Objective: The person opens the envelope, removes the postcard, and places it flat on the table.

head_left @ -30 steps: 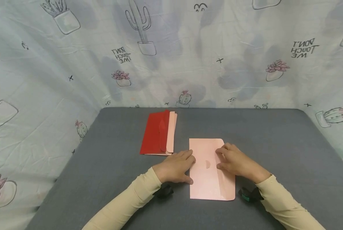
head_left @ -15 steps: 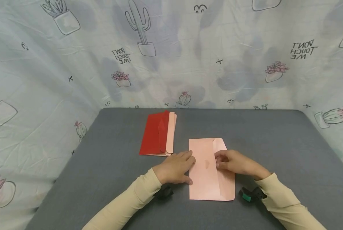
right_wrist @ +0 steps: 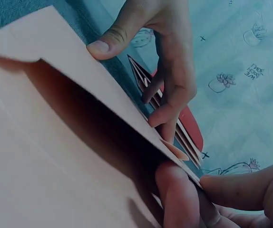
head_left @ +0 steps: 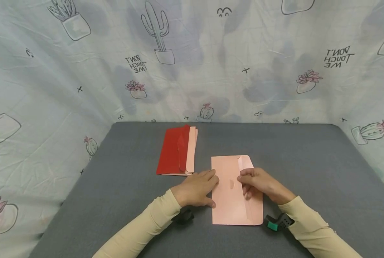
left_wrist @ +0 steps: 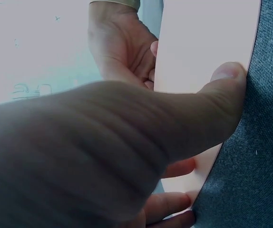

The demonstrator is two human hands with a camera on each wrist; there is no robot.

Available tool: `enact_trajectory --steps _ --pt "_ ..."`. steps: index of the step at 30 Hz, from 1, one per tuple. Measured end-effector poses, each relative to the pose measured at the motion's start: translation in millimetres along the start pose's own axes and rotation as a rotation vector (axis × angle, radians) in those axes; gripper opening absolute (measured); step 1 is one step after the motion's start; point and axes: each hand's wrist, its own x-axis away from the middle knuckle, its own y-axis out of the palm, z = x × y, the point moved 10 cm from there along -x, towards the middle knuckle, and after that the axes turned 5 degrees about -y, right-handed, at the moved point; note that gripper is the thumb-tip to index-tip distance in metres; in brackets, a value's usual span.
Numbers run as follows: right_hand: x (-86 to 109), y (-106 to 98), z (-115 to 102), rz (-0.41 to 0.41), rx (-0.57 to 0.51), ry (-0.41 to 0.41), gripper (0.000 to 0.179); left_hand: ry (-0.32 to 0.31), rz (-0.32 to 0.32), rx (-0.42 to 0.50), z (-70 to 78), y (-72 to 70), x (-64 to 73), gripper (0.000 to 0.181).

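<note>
A pale pink envelope [head_left: 225,209] lies on the grey table with its flap folded out to the right. My left hand [head_left: 196,188] rests along its left edge, the thumb and fingertips lying on the paper. At the mouth, my right hand [head_left: 264,184] pinches the edge of the front panel. The right wrist view shows the pocket [right_wrist: 93,114] gaping wide, a right finger [right_wrist: 177,194] inside it and the right thumb [right_wrist: 236,190] outside. A half-round cutout mark [head_left: 232,184] sits mid-panel. The fingers deeper in the pocket are hidden.
A stack of envelopes, a red one [head_left: 172,150] over pink ones [head_left: 192,150], lies farther back on the left. A black wrist device with a green patch [head_left: 272,226] hangs under the right wrist. A cactus-print curtain [head_left: 192,71] rises behind the grey table [head_left: 130,154].
My right hand has gone from touching the flap crease to pinching the panel's edge, thumb now on the front and other fingers behind it. The left hand has stayed put.
</note>
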Motion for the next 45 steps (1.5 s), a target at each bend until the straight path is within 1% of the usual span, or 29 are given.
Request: enact_trajectory --steps 3,7,11,16,21,24,26,28,31,33,34,37,41,45 --pt "0.8 0 -2 -0.002 0.016 -0.010 0.024 0.000 -0.002 0.002 0.2 -0.1 0.5 0.066" --pt "2.0 0 -4 0.006 0.037 -0.013 0.024 0.000 -0.003 -0.001 0.1 -0.2 1.0 0.066" --pt "2.4 -4 -3 0.047 0.076 0.006 0.025 0.007 -0.007 0.004 0.4 -0.1 1.4 0.069" --pt "3.8 -10 -1 0.092 0.128 0.033 0.027 0.006 -0.034 0.015 -0.1 3.0 2.3 0.078" --pt "5.9 -13 3 0.122 0.160 0.069 0.031 -0.002 -0.053 0.017 -0.7 6.1 2.9 0.078" --pt "5.0 -17 2 0.150 0.195 0.073 0.031 -0.003 -0.054 0.012 -0.7 5.6 2.8 0.078" --pt "3.2 -17 0 0.160 0.213 0.053 0.032 -0.003 -0.054 0.009 -0.6 4.8 2.7 0.077" --pt "1.8 -18 -1 0.164 0.223 0.036 0.043 -0.003 -0.055 0.007 -0.5 4.4 2.4 0.077" --pt "-0.5 -17 -3 0.151 0.201 0.007 0.071 -0.002 -0.057 0.006 -0.3 4.7 2.0 0.076" --pt "-0.9 -18 -3 0.144 0.186 0.009 0.083 0.000 -0.057 0.006 0.2 5.0 1.4 0.076" --pt "-1.3 -17 -3 0.138 0.171 0.007 0.086 0.001 -0.057 0.007 0.4 5.1 1.2 0.076" --pt "-0.9 -18 -3 0.145 0.162 0.011 0.086 0.003 -0.057 0.009 0.9 5.5 0.7 0.076" --pt "-0.6 -20 -8 0.168 0.154 -0.011 0.077 -0.002 -0.058 0.018 0.2 4.9 1.2 0.076" --pt "0.8 -21 -14 0.182 0.208 -0.040 0.073 -0.007 -0.058 0.022 0.1 3.6 1.9 0.076"
